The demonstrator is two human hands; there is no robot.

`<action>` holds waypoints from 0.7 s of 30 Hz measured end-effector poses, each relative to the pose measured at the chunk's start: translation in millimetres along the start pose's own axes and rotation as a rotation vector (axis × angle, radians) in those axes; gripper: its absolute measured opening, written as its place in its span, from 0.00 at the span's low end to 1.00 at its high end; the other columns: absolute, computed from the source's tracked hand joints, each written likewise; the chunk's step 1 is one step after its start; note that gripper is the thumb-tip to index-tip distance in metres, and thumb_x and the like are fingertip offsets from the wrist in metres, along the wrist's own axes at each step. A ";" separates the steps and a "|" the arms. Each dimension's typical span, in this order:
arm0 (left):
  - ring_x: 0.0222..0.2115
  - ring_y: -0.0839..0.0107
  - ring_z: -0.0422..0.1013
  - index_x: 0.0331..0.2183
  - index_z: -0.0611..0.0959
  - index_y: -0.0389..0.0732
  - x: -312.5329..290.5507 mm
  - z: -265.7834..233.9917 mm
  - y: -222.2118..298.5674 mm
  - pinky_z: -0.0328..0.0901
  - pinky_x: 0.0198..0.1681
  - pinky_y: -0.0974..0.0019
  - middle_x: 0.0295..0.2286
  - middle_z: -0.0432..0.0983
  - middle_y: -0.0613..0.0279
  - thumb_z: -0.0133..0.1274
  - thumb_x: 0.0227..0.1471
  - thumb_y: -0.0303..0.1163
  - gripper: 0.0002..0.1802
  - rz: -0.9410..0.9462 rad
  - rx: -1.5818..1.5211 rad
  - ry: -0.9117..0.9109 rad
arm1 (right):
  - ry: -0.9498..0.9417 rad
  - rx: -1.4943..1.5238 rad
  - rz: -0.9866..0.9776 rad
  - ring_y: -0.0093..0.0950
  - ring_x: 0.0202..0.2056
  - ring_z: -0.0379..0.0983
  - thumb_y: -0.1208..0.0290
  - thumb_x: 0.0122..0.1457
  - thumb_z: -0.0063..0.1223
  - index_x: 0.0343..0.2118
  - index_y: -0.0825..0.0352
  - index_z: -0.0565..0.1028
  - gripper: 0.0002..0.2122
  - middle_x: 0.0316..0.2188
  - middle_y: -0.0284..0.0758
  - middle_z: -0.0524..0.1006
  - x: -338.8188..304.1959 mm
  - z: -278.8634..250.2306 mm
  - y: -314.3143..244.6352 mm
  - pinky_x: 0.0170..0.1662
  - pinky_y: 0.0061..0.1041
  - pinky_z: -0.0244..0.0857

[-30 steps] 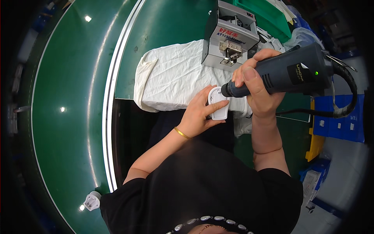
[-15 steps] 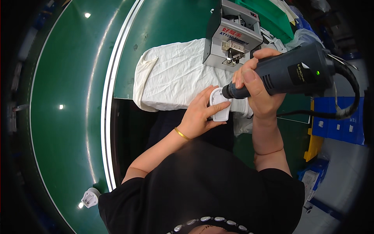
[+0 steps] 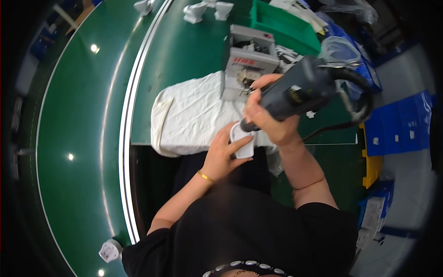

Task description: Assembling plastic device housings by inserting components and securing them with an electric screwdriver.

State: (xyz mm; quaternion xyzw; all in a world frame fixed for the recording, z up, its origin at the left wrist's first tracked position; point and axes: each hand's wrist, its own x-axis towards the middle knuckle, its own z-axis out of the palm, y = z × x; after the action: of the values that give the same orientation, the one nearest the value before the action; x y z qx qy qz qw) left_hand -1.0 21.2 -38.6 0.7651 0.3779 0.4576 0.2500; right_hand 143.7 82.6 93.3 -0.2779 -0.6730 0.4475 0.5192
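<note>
The white plastic part [image 3: 248, 151] sits in the left hand [image 3: 223, 152], in front of the person's body, overlapping the near edge of the white cloth [image 3: 198, 113] in this view; whether it touches the cloth cannot be told. Its far end is rounded and its near end cut nearly straight, with a raised rim around a shallower inner face. The surface is plain and pale; finer detail inside the rim is blurred. The left hand grips it, thumb laid across the face and fingers wrapped around the left side.

The right hand [image 3: 273, 121] is closed around a power screwdriver [image 3: 302, 87], a thick dark grey body with a small label on its side, narrowing to a black nose. The tool slants down to the left, its nose over the part's rounded end; the nose hides whether the tip touches. A dark cord curves from its back end. Beyond, a grey metal machine [image 3: 253, 59] stands on the green desk [image 3: 182, 60].
</note>
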 end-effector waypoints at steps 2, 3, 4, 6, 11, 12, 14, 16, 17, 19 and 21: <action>0.54 0.44 0.63 0.49 0.81 0.52 -0.6 1.1 2.3 0.62 0.56 0.51 0.54 0.65 0.45 0.72 0.31 0.34 0.36 0.032 0.008 -0.015 | 0.014 -0.007 0.010 0.22 0.25 0.71 0.85 0.53 0.53 0.46 0.71 0.64 0.17 0.25 0.32 0.73 -3.3 -1.0 3.3 0.31 0.24 0.69; 0.54 0.44 0.63 0.49 0.81 0.53 -1.7 1.6 4.5 0.62 0.56 0.51 0.54 0.65 0.45 0.72 0.30 0.34 0.37 0.008 0.028 -0.012 | 0.030 0.012 0.013 0.21 0.25 0.72 0.84 0.53 0.53 0.46 0.71 0.65 0.17 0.26 0.32 0.73 -4.0 0.4 2.0 0.31 0.23 0.69; 0.54 0.44 0.63 0.49 0.81 0.53 -1.6 1.5 5.0 0.62 0.56 0.51 0.54 0.65 0.45 0.72 0.30 0.34 0.37 -0.014 0.051 -0.006 | 0.043 0.033 0.012 0.20 0.25 0.72 0.84 0.53 0.53 0.45 0.70 0.65 0.16 0.26 0.31 0.74 -2.7 1.3 1.0 0.31 0.23 0.68; 0.54 0.44 0.63 0.49 0.81 0.53 -2.9 2.7 5.9 0.62 0.56 0.51 0.54 0.65 0.44 0.72 0.29 0.34 0.38 -0.003 0.056 -0.024 | 0.062 -0.005 0.000 0.18 0.26 0.71 0.84 0.53 0.55 0.45 0.70 0.66 0.16 0.27 0.30 0.74 -1.5 -0.3 -1.9 0.31 0.21 0.67; 0.54 0.45 0.63 0.49 0.81 0.52 -3.4 6.2 3.9 0.61 0.56 0.50 0.55 0.64 0.43 0.73 0.30 0.34 0.37 -0.029 0.063 -0.039 | 0.082 -0.019 -0.028 0.14 0.29 0.69 0.81 0.52 0.61 0.46 0.68 0.68 0.19 0.27 0.27 0.74 0.0 -2.2 -1.9 0.33 0.17 0.65; 0.54 0.45 0.63 0.49 0.82 0.52 -4.5 7.0 3.4 0.60 0.56 0.51 0.55 0.64 0.44 0.73 0.30 0.34 0.37 -0.052 0.063 -0.041 | 0.075 -0.025 -0.042 0.14 0.29 0.69 0.81 0.52 0.61 0.46 0.68 0.69 0.18 0.27 0.27 0.74 -0.3 -1.7 -0.4 0.33 0.17 0.65; 0.54 0.46 0.63 0.49 0.82 0.52 -4.3 7.5 3.5 0.59 0.57 0.52 0.56 0.64 0.45 0.72 0.31 0.33 0.36 -0.039 0.054 -0.043 | 0.077 -0.062 -0.068 0.14 0.29 0.69 0.80 0.51 0.62 0.44 0.67 0.70 0.18 0.27 0.26 0.74 -1.1 0.9 -1.3 0.33 0.17 0.65; 0.54 0.48 0.63 0.49 0.82 0.52 -2.9 6.3 4.5 0.59 0.57 0.52 0.56 0.64 0.47 0.72 0.31 0.33 0.36 -0.068 0.047 -0.046 | 0.125 0.066 0.032 0.14 0.28 0.70 0.78 0.51 0.64 0.43 0.66 0.71 0.17 0.27 0.26 0.75 0.9 6.1 -8.5 0.32 0.17 0.65; 0.54 0.48 0.63 0.49 0.82 0.52 -3.8 6.1 4.9 0.59 0.57 0.52 0.56 0.64 0.47 0.72 0.31 0.33 0.36 -0.061 0.051 -0.048 | 0.126 0.042 0.030 0.14 0.28 0.70 0.76 0.51 0.65 0.44 0.66 0.70 0.19 0.26 0.26 0.75 0.2 4.9 -7.3 0.32 0.17 0.65; 0.54 0.48 0.63 0.49 0.82 0.52 -4.6 7.0 5.1 0.59 0.57 0.52 0.56 0.64 0.48 0.73 0.32 0.34 0.37 -0.074 0.064 -0.044 | 0.114 0.029 0.011 0.14 0.28 0.70 0.76 0.51 0.65 0.45 0.66 0.70 0.19 0.26 0.26 0.75 -0.8 0.7 -2.7 0.32 0.17 0.65; 0.54 0.47 0.63 0.50 0.81 0.49 -3.0 5.5 7.2 0.60 0.56 0.52 0.55 0.65 0.47 0.73 0.32 0.34 0.37 -0.049 0.079 -0.044 | 0.099 0.018 -0.002 0.14 0.28 0.70 0.76 0.51 0.66 0.46 0.66 0.69 0.20 0.26 0.26 0.75 -1.5 -2.6 0.0 0.32 0.17 0.65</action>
State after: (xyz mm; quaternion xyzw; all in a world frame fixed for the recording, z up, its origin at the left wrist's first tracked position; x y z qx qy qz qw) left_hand 5.5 14.4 -37.5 0.7748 0.4088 0.4189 0.2389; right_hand 146.7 82.1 92.8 -0.2941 -0.6427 0.4389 0.5549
